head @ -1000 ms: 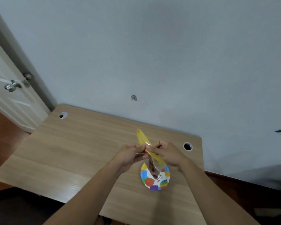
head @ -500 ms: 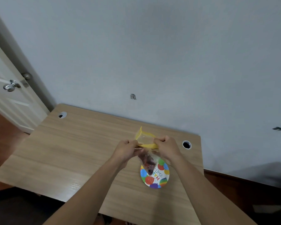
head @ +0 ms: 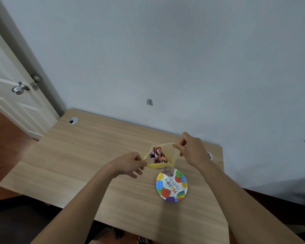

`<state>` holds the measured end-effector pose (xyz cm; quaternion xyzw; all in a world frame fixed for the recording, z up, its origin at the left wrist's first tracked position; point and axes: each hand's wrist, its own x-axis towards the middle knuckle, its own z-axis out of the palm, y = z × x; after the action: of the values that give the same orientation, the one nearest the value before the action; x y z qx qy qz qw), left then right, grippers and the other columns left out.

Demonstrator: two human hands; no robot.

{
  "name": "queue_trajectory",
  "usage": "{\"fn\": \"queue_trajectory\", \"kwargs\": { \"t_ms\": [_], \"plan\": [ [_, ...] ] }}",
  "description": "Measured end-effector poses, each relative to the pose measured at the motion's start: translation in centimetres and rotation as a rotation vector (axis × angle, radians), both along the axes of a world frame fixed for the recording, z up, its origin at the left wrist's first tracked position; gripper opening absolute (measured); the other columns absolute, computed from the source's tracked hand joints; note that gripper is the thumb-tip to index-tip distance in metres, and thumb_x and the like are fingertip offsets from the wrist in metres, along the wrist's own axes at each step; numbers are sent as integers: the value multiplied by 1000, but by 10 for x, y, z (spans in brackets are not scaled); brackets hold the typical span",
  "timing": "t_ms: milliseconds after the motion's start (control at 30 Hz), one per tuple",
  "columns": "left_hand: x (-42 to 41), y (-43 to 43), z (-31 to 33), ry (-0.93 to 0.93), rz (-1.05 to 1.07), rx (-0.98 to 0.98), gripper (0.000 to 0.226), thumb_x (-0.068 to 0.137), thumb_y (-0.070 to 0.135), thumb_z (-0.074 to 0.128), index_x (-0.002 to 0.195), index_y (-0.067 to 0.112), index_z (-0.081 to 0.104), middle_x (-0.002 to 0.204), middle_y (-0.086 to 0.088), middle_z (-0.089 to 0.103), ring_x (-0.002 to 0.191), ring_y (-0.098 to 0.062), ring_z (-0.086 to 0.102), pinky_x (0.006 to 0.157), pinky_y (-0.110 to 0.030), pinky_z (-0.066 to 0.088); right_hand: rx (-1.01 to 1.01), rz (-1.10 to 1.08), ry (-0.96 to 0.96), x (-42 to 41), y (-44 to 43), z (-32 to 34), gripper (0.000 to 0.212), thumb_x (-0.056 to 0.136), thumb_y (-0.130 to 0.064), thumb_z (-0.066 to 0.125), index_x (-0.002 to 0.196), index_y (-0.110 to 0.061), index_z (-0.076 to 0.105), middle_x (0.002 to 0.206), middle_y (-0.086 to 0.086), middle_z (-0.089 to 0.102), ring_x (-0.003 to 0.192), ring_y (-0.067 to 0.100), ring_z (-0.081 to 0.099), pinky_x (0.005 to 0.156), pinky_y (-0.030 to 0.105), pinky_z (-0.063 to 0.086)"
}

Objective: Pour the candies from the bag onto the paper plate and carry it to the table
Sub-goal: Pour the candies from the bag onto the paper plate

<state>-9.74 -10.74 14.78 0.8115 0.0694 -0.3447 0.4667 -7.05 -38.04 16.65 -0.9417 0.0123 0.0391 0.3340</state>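
Note:
A clear bag with a yellow top (head: 171,153) hangs above the desk, its mouth pulled wide. Red-wrapped candies (head: 158,154) show inside it. My left hand (head: 130,164) pinches the near-left edge of the mouth. My right hand (head: 192,149) pinches the far-right edge. Just below and in front lies a round paper plate (head: 173,188) printed with coloured balloons and "Happy Birthday". The bag's lower end overlaps the plate's far rim. No candy lies on the plate.
The wooden desk (head: 88,155) stands against a pale wall, with a cable hole at the back left (head: 73,120) and another behind my right wrist. A white door with a metal knob (head: 19,88) is at the left. Dark floor lies beyond the desk's near edge.
The bag's mouth has gone from nearly flat to wide apart as my hands moved away from each other. The candies inside have come into sight. The plate has not moved.

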Motion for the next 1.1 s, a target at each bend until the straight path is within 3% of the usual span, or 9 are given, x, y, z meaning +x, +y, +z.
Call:
{"fn": "queue_trajectory", "kwargs": {
  "t_ms": [100,200,433,500,633,767,867,1000,1100],
  "plan": [
    [0,9,-11,-21,-54,-1,58,88,62,76,109,10,61,111,-5,76,106,-20,79,81,-36,67,36,40,51,-3,2,4,32,93,-36,81,78,-26,55,75,-1,75,59,15,76,68,38,62],
    [4,17,-26,-59,-47,-11,50,93,51,76,121,12,62,117,-3,71,111,-23,75,88,-39,63,38,72,57,-4,-1,8,31,90,-41,83,77,-28,58,79,-4,74,67,16,74,68,35,57],
    [5,-18,-53,-627,-325,17,100,77,46,91,162,30,41,161,9,45,150,-8,41,126,-28,32,126,189,124,-8,-13,24,29,82,-43,90,80,-22,70,79,-10,73,69,5,59,66,27,48],
    [0,-39,-51,-650,-333,-120,80,85,31,89,156,24,52,155,10,56,146,-9,51,120,-27,41,205,184,148,-9,-16,28,30,81,-45,90,82,-21,71,77,-9,74,68,6,61,67,30,51],
    [-13,-65,-50,-548,-42,-220,30,96,-5,67,101,22,80,89,11,82,80,-2,77,67,-27,64,340,143,235,-11,-28,34,38,84,-55,84,89,-19,73,85,1,81,71,10,66,71,35,54],
    [-13,-73,-55,-542,131,-262,28,99,-1,63,95,18,84,90,6,84,84,-6,78,77,-26,62,572,-18,351,-19,-51,23,57,93,-74,59,103,-24,83,105,-3,83,103,15,76,100,43,57],
    [-12,-79,-57,-435,166,-305,27,98,5,69,91,26,84,94,3,84,90,-16,78,83,-30,60,858,-200,448,-27,-66,-5,73,93,-82,47,104,-19,83,114,0,80,113,20,71,103,43,53],
    [-12,-90,-75,-287,133,-302,42,107,16,62,66,12,69,54,7,62,42,-6,51,42,-22,41,954,-291,560,-42,-62,-60,87,86,-94,33,93,-21,79,104,5,77,102,17,74,97,42,50],
    [-16,-101,-91,-290,92,-271,32,109,5,54,82,-5,67,70,8,64,49,0,54,50,-16,44,909,-317,668,-55,-51,-99,95,77,-102,28,127,-38,77,132,2,78,134,23,66,123,56,38]
  ]
}}
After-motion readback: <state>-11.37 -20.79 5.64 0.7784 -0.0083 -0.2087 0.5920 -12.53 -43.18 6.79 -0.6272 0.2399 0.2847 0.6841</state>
